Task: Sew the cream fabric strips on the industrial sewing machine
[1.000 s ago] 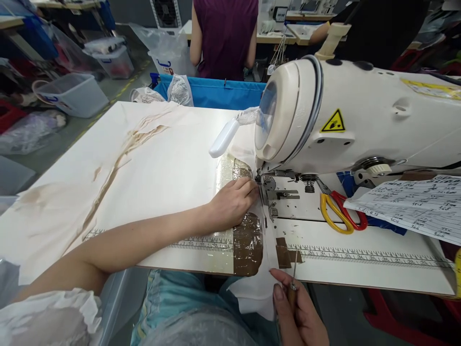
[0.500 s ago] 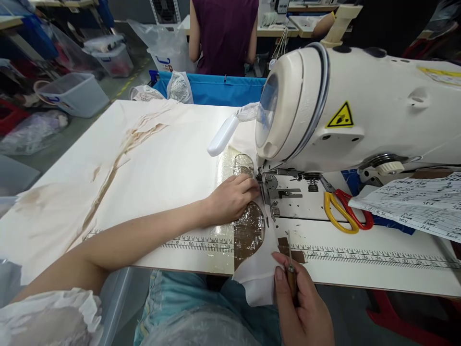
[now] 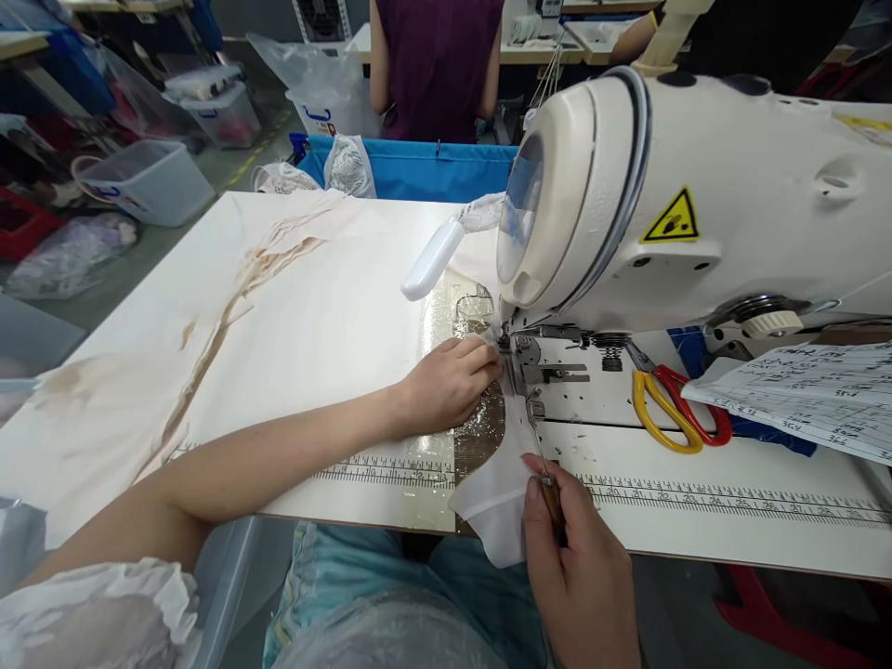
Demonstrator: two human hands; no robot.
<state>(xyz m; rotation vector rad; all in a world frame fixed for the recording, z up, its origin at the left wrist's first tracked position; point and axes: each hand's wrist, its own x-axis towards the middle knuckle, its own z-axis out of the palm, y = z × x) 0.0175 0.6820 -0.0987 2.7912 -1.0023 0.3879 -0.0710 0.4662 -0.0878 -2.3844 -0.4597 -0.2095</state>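
My left hand [image 3: 456,381] lies beside the presser foot of a white sewing machine [image 3: 578,195], fingers curled and closed on the white fabric [image 3: 505,520] there. The fabric runs from the foot toward me over a brown, tape-covered patch [image 3: 482,432], its near end hanging past the table edge. In my right hand [image 3: 575,557] is a wooden-handled awl [image 3: 553,502], its thin metal shaft pointing up toward the foot. That hand's thumb and forefinger are at the fabric's right edge; whether they pinch it I cannot tell. The needle itself is too small to make out.
Red-and-yellow scissors [image 3: 679,409] and written paper sheets [image 3: 801,390] lie right of the machine. A ruler strip [image 3: 697,497] crosses the table front. Pale fabric [image 3: 202,362] spreads over the left side. Ahead, a blue cloth bin [image 3: 432,167] stands before a seated person [image 3: 436,70].
My right hand with the awl has moved slightly up and left, its shaft now tilting toward the foot. The fabric has moved a little toward the machine. My left hand stays nearly in place.
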